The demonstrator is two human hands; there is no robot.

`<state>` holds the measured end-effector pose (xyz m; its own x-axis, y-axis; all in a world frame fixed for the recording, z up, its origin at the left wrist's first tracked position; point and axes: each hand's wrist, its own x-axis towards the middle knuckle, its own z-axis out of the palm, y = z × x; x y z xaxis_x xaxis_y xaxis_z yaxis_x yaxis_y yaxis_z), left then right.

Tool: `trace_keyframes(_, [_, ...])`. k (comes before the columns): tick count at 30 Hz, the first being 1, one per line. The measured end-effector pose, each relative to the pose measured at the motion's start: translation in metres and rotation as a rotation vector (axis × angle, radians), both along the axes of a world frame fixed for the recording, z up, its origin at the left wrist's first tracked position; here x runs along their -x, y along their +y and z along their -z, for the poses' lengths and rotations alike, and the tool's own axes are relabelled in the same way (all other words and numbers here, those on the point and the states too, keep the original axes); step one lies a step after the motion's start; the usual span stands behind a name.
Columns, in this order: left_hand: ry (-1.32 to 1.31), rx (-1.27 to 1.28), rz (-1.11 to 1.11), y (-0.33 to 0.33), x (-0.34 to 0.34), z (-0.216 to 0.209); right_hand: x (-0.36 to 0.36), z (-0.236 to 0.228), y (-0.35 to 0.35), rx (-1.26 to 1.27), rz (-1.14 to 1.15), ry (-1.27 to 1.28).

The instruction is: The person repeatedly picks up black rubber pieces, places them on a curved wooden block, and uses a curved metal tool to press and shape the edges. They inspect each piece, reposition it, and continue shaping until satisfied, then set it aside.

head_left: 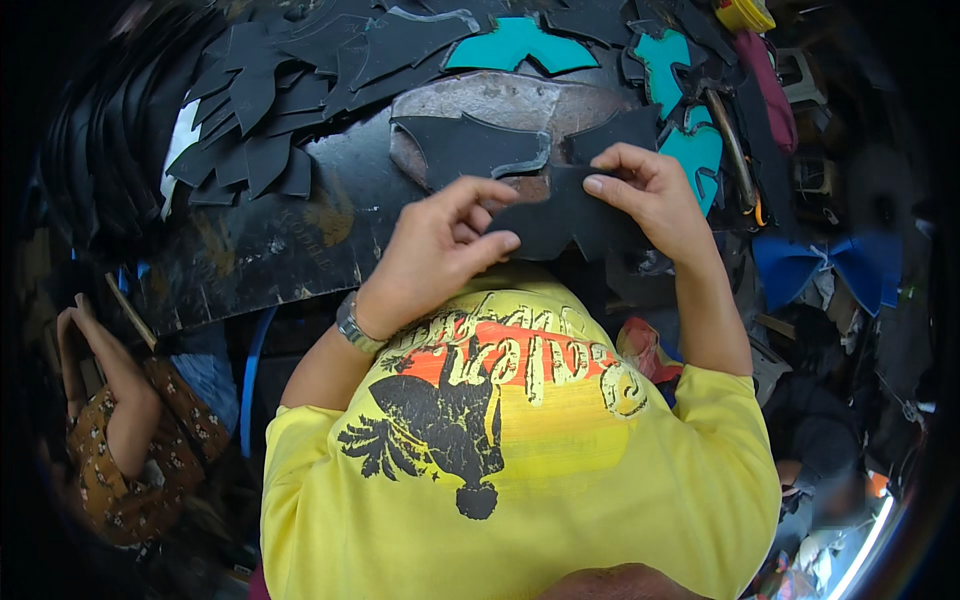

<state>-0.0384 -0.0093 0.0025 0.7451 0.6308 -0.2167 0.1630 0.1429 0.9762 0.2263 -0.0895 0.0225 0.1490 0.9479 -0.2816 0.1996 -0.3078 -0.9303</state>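
Observation:
My right hand point(655, 200) pinches a black cut piece point(545, 225), shaped like a shoe-upper part, between thumb and index finger at its upper right. The piece hangs over the table's near edge, close to my body. My left hand point(440, 245) is by its left end, thumb and index finger apart and the other fingers curled; whether the thumb touches the piece I cannot tell. Beyond my hands, another black piece point(470, 148) with a grey-coated edge lies on a worn slab point(470, 95). A further black piece point(615, 135) lies behind my right fingers.
Overlapping black pieces point(250, 100) cover the dark table point(310, 235) at left and back. Teal pieces point(520, 48) lie at the back and right, near a wooden-handled hammer point(735, 150). A yellow container point(745, 14) stands back right. Another person's arm point(130, 400) shows at left.

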Motion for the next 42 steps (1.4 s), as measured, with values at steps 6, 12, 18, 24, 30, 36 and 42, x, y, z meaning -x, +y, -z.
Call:
trace_keyframes(6, [0.038,-0.271,0.038,-0.01,-0.01,-0.006,0.004,0.001,0.004,-0.001,0.036,0.009])
trace_keyframes(12, [0.147,-0.638,-0.071,0.009,-0.015,-0.01,0.01,0.007,0.023,-0.163,0.116,-0.069])
trace_keyframes(18, [0.165,-0.711,-0.077,0.022,-0.02,0.001,0.016,0.015,0.031,-0.121,0.14,-0.281])
trace_keyframes(24, [0.198,-0.727,-0.08,0.026,-0.023,0.005,0.018,0.018,0.031,-0.088,0.161,-0.294])
trace_keyframes(30, [0.201,-0.724,-0.093,0.026,-0.024,0.007,0.02,0.02,0.032,-0.13,0.161,-0.386])
trace_keyframes(36, [0.21,-0.713,-0.093,0.026,-0.024,0.007,0.022,0.02,0.033,-0.107,0.165,-0.382])
trace_keyframes(42, [0.216,-0.721,-0.096,0.025,-0.025,0.007,0.027,0.015,0.036,-0.131,0.097,-0.557])
